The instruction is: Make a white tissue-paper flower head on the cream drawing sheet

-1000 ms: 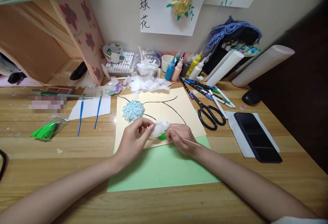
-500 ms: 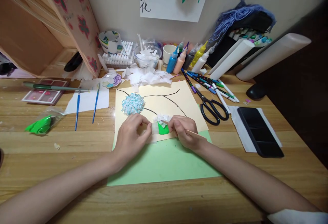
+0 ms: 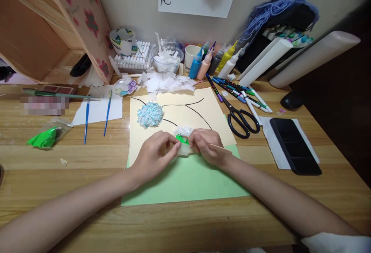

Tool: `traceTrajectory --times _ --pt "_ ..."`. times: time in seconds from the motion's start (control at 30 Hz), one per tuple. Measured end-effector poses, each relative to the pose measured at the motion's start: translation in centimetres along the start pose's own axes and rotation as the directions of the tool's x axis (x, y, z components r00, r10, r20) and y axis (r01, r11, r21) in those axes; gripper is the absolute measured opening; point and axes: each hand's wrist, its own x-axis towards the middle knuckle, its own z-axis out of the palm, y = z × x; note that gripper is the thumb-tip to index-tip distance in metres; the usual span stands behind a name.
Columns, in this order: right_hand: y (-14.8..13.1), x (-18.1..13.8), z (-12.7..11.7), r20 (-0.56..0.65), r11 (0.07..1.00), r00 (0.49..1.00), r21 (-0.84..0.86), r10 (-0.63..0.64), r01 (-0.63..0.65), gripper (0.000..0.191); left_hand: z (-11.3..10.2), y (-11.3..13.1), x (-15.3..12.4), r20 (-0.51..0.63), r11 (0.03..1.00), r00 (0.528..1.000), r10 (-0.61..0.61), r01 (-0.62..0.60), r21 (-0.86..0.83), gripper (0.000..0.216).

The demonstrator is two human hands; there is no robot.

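My left hand (image 3: 156,150) is closed in a pinch at the left edge of a thin white paper piece (image 3: 184,150). That paper covers the lower part of a bright green clay patch (image 3: 182,139), with white paper bits (image 3: 183,130) bunched just above. My right hand (image 3: 207,145) is closed around a slim wooden stick (image 3: 220,148), whose tip is hidden near the clay. Both hands rest over a cream sheet (image 3: 191,116) with black branch lines. On it sits a round blue-and-white paper flower (image 3: 150,114). A green sheet (image 3: 185,185) lies underneath.
Black-handled scissors (image 3: 242,121) and scattered markers (image 3: 239,94) lie to the right, near a black palette case (image 3: 295,145). Torn white paper (image 3: 166,82) and paint bottles (image 3: 195,65) line the back. Two blue brushes (image 3: 107,112) and bagged green clay (image 3: 43,137) are at left.
My left hand has moved slightly right. The thin white paper has shifted from beside the green clay to over its lower part. The camera view has tilted down a little.
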Motion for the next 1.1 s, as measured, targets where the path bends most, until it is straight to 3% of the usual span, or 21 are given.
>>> traceTrajectory --times 0.37,0.57,0.73,1.1 --pt "-0.1 -0.3 0.1 -0.070 0.990 0.988 0.038 0.140 -0.137 0.041 0.7 -0.5 1.5 -0.127 0.970 0.992 0.005 0.026 0.243 0.010" --pt "0.0 -0.7 0.0 -0.174 0.997 0.985 0.068 -0.010 0.022 0.040 1.0 -0.6 2.2 -0.151 0.948 0.988 0.011 0.038 0.316 0.010" --pt "0.1 -0.6 0.1 -0.069 0.985 0.984 0.033 -0.166 0.169 0.037 1.1 -0.6 2.2 -0.153 0.947 0.988 0.019 0.031 0.319 0.009" --pt "-0.1 -0.7 0.2 -0.092 0.994 0.990 0.018 -0.104 0.106 0.038 0.7 -0.1 1.2 -0.087 0.948 0.996 0.012 0.016 0.319 0.007"
